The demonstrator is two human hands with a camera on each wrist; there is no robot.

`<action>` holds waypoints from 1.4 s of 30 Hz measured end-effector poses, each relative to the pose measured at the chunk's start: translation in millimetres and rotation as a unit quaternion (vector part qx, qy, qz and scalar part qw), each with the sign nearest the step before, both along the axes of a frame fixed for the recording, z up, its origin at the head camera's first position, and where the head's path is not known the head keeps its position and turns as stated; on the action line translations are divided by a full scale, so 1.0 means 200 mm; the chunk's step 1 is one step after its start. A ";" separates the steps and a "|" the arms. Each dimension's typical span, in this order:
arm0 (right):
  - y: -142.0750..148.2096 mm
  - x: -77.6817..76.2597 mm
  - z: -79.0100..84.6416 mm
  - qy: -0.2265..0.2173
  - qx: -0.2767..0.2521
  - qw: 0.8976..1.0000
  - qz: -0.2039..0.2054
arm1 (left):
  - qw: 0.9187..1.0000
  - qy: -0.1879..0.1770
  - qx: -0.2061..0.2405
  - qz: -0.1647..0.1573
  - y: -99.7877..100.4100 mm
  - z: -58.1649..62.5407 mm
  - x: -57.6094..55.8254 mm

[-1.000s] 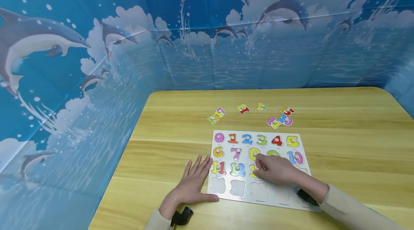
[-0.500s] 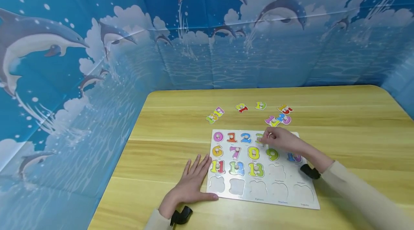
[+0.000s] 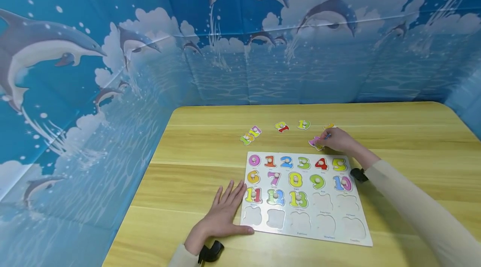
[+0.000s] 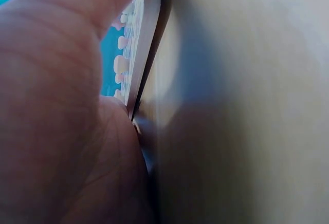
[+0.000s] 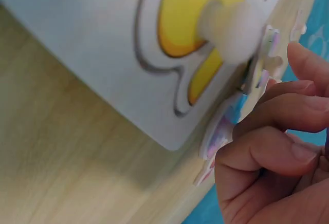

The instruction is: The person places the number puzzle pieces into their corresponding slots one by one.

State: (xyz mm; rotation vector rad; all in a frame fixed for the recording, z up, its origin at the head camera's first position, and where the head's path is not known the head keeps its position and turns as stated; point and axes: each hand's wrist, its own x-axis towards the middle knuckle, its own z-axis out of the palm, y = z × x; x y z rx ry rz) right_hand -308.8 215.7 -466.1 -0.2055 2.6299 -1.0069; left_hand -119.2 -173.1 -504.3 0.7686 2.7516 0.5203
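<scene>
Fingertips of the right hand (image 3: 336, 139) bunched and bent, down among the loose pieces beyond the board's far right corner, right at the purple-and-yellow piece (image 3: 315, 141), with a bit of blue piece (image 3: 328, 136) peeking out beside them! Are they pinching anything? Cannot tell: the fingers hide the spot in the head view, and the right wrist view shows only curled fingers close to the pieces. Just beyond that hand, a bit of orange piece (image 3: 330, 126) shows.

Over to the left hand (image 3: 223, 217), and here the fingers are straight and spread, fingertips at the board's left edge, thumb by its near left corner.

Between the arms lies the board (image 3: 264, 177), flat on the table (image 3: 180, 146): 0 to 5 seated along the far row, 6 to 10 in the next, then 11, 12 and 13 (image 3: 298, 199), with bare recesses to their right and all along the near row. A round knob (image 5: 231, 31) stands up from the yellow 5 in the right wrist view.

Farther out, left to right past the board: a green-and-orange piece (image 3: 246, 138) touching a purple-and-yellow neighbour (image 3: 255, 131), then a red-and-yellow piece (image 3: 282, 127), then a yellow-and-green one (image 3: 303, 124). Behind everything, a blue dolphin curtain (image 3: 225, 62)
</scene>
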 end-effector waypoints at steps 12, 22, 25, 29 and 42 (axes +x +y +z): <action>-0.03 -0.01 -0.01 0.007 0.059 0.998 -0.004 | 1.000 0.005 0.000 -0.002 0.00 0.00 0.00; -0.03 0.08 0.05 0.046 0.027 0.998 0.021 | 1.000 0.002 0.004 -0.002 0.00 -0.01 0.00; -0.03 0.16 0.10 0.046 0.014 0.997 0.054 | 1.000 0.003 0.008 -0.004 0.00 0.00 0.00; -0.03 0.29 0.13 0.044 0.000 0.993 0.107 | 1.000 0.008 0.015 -0.006 0.00 0.01 -0.01; -0.01 0.59 -0.01 -0.006 -0.035 0.978 0.207 | 1.000 0.001 0.011 0.000 0.00 0.00 -0.01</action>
